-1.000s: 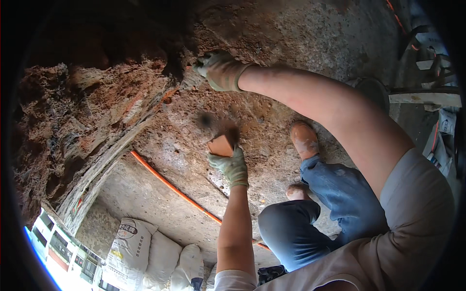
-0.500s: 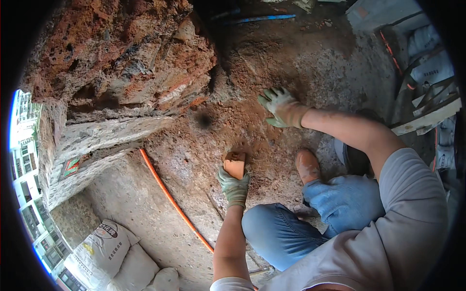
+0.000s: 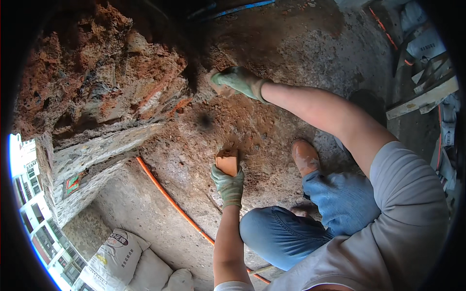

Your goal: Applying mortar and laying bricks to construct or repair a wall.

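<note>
Closest in, the person is crouching in blue jeans (image 3: 281, 235), and a brown, dusty shoe (image 3: 306, 157) is resting on the rough floor (image 3: 262, 145). Ahead of the knees, the gloved left hand (image 3: 228, 186) is holding an orange-tan block (image 3: 227, 166), its fingers clamping the near part while the soil-brown far end is pointing away over loose dirt. Dust between glove and block could be weakening that grip, so the block might twist or drop. Farther out, the gloved right hand (image 3: 240, 81) is hovering at or touching the reddish soil; whether its fingers are spread, together or closing on something, I cannot tell. The jagged rock mass (image 3: 107, 82) is standing to its left, and brushing that broken face could scrape the glove or loosen crumbs. An orange hose (image 3: 177, 206) is crossing the floor leftward, where a careless step might catch it. Beyond it, white sacks (image 3: 114, 259) are lying together, and a blue pipe (image 3: 240, 12) is stretching along the far edge.
</note>
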The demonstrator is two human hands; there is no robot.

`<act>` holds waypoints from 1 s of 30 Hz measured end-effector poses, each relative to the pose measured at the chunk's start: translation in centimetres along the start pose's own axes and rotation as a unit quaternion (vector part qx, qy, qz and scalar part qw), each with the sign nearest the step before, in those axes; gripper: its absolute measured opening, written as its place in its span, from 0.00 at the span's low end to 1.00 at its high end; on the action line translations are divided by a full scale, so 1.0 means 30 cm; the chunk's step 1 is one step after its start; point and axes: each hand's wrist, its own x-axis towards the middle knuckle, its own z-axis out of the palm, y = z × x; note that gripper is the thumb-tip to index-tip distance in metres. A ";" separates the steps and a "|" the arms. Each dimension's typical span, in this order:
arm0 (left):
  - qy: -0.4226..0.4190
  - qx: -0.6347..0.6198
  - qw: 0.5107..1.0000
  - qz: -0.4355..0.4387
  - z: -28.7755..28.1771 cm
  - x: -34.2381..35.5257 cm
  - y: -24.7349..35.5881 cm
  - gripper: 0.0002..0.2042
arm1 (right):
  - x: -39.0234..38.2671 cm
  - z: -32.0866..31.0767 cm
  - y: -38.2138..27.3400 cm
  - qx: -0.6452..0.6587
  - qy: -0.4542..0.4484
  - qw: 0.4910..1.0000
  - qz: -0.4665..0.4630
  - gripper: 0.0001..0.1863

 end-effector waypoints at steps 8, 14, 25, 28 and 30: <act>0.014 -0.063 0.996 0.067 0.042 0.019 0.043 0.48 | 0.355 0.013 0.065 -0.450 0.084 0.889 -0.024 0.11; 0.019 -0.053 0.997 0.058 0.025 -0.002 -0.004 0.48 | 0.389 0.136 0.125 -0.496 0.181 0.839 -0.128 0.19; 0.037 -0.084 0.990 0.105 0.105 0.037 0.104 0.48 | 0.399 -0.023 0.072 -0.574 0.244 0.758 -0.193 0.24; 0.043 -0.040 0.997 0.047 0.040 0.001 -0.029 0.49 | 0.380 0.158 0.062 -0.439 0.088 0.887 -0.112 0.19; 0.048 -0.030 0.998 0.042 0.013 -0.006 -0.053 0.49 | 0.415 0.215 0.123 -0.503 0.137 0.830 -0.199 0.20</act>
